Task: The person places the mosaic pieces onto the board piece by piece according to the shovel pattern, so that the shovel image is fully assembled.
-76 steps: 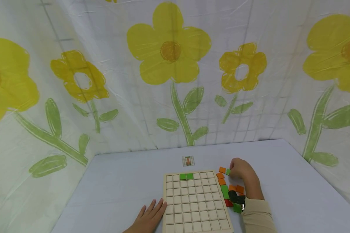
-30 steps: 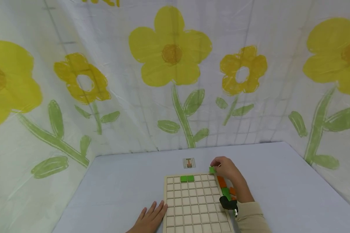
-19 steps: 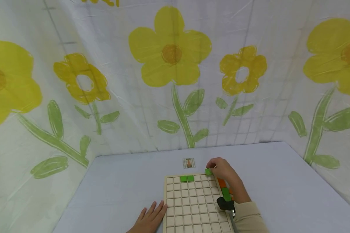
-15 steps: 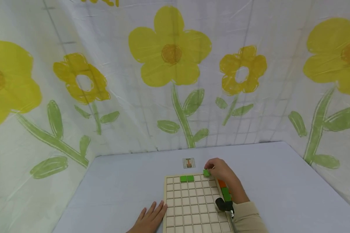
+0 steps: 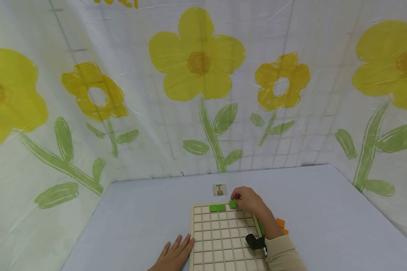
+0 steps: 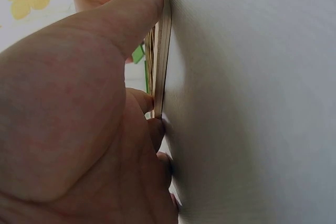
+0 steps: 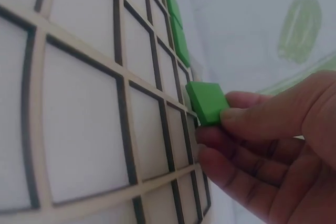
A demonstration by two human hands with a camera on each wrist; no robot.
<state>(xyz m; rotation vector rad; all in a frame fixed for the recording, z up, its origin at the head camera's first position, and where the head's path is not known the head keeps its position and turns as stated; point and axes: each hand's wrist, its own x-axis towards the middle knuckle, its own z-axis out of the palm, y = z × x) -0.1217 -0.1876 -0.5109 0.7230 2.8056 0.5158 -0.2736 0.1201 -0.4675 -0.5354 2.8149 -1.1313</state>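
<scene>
Between thumb and fingers my right hand [image 5: 249, 200] pinches a green square tile [image 5: 232, 204] at the far edge of the wooden grid board [image 5: 216, 235]. In the right wrist view the tile [image 7: 209, 103] is tilted, close over the outermost row of cells. Two green tiles [image 5: 217, 207] sit side by side in that same row, left of the held one. My left hand [image 5: 173, 254] lies with fingers spread along the board's left side. The left wrist view has its thumb [image 6: 139, 6] against the board's edge [image 6: 164, 51].
Orange tiles [image 5: 280, 223] lie on the table right of the board, partly behind my right forearm, near a green tile [image 5: 260, 227]. A small picture card [image 5: 219, 189] lies beyond the board's far edge. A black wrist camera [image 5: 255, 241] overhangs the board's right side.
My right hand has picked up a green tile from the loose tiles and carried it left along the board's far edge, towards the two green tiles. The left hand stays put.
</scene>
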